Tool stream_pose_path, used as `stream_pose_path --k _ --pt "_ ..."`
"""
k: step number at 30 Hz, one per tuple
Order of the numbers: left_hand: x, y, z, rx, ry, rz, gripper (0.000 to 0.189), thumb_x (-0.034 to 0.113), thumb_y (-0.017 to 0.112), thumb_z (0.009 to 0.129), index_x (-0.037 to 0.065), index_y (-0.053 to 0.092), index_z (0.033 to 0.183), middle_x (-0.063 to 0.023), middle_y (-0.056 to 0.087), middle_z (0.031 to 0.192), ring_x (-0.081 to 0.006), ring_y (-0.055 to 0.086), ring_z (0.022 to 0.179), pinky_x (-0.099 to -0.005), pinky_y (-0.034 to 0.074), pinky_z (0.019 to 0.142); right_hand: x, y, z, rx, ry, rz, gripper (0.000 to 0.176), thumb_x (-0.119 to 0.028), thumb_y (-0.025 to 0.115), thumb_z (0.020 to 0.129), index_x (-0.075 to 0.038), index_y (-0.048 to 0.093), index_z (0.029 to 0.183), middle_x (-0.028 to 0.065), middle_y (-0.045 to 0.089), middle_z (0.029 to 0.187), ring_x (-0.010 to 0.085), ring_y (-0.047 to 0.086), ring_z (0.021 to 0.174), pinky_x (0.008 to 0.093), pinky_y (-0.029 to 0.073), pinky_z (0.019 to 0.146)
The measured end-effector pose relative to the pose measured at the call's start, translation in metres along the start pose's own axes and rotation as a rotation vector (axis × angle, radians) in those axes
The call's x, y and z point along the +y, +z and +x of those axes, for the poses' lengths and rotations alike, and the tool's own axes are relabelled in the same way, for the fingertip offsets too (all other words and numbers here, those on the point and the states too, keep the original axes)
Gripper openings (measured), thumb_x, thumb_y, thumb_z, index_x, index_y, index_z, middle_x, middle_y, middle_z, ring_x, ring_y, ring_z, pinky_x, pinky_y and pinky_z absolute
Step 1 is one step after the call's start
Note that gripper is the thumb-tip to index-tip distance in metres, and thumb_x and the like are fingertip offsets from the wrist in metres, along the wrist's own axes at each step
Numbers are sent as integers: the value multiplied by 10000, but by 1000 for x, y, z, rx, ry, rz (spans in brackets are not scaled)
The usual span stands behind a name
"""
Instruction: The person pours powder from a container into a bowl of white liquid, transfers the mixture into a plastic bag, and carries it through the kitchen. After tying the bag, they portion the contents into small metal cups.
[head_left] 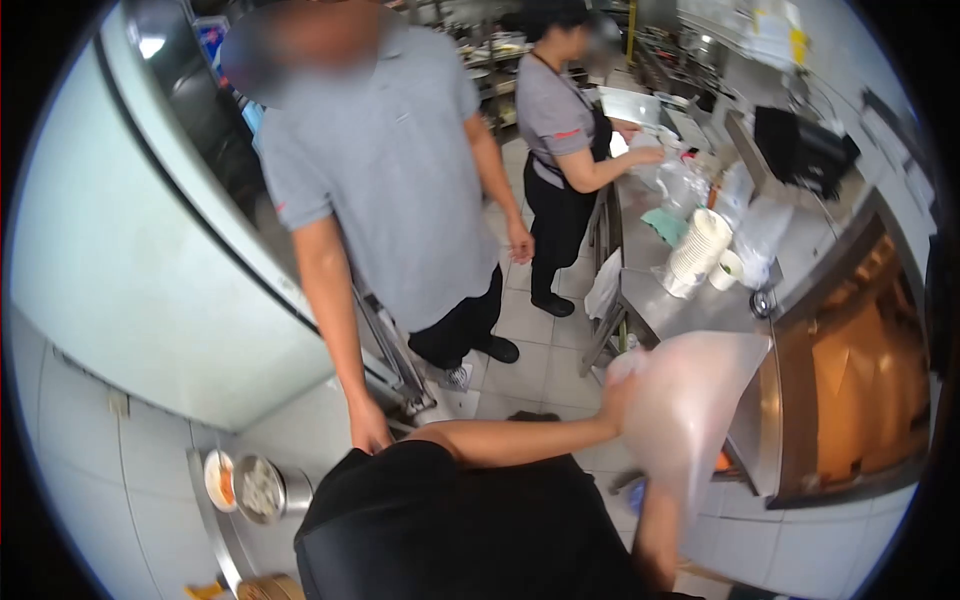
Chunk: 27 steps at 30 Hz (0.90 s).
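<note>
A translucent whitish plastic bag (700, 400), blurred by motion, hangs in front of me on the right. My left hand (622, 388) is closed on its upper left edge, with the left arm stretched across from my black sleeve. From below, my right hand (664, 508) reaches up to the bag's lower part. The plastic covers its fingers, so I cannot see whether they grip. Beyond the bag stands a steel counter (680, 312) with a stack of white bowls (698, 250) and a small white cup (727, 268).
A person in a grey shirt (390, 170) stands close at left, one hand (370, 428) by my shoulder. Another person (565, 130) works at the counter. A steel pot (262, 490) and a white bowl (220, 482) sit lower left. An orange-lit opening (860, 370) is at right.
</note>
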<state>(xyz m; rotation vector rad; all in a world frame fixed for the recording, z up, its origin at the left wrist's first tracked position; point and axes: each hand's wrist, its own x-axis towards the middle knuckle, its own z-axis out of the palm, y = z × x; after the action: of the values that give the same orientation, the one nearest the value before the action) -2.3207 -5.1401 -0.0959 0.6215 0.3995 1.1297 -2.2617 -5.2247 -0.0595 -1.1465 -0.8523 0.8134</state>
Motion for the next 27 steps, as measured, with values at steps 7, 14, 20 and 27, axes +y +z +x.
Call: stream_pose_path --k 7,14,20,27 --pt "65 -27 -21 94 16 280 252 134 475 929 20 484 1154 -90 571 1081 -149 540 1014 -281 438 872 6 36 23 -102 91 107 498 -256 456 916 -28 353 1348 119 468 1265 179 444 1168 317 350 1001" --pt "79 -55 -6 242 580 78 313 40 488 891 31 463 1203 -77 524 1169 -156 497 1079 -302 376 953 8 62 51 -139 155 187 504 -267 452 918 -28 352 1349 121 463 1273 180 442 1174 319 349 1003" --pt "107 -78 -37 501 686 453 228 71 461 901 16 530 1112 -79 561 1084 -166 538 991 -286 417 891 5 89 32 -212 225 173 508 -278 448 919 -27 350 1350 123 458 1280 182 440 1178 321 347 1005" --pt "115 -48 -49 724 880 42 200 28 456 876 21 538 1059 -66 599 976 -139 556 930 -284 455 833 23 67 30 -502 359 289 513 -288 444 921 -26 349 1352 125 454 1287 184 438 1183 323 346 1006"
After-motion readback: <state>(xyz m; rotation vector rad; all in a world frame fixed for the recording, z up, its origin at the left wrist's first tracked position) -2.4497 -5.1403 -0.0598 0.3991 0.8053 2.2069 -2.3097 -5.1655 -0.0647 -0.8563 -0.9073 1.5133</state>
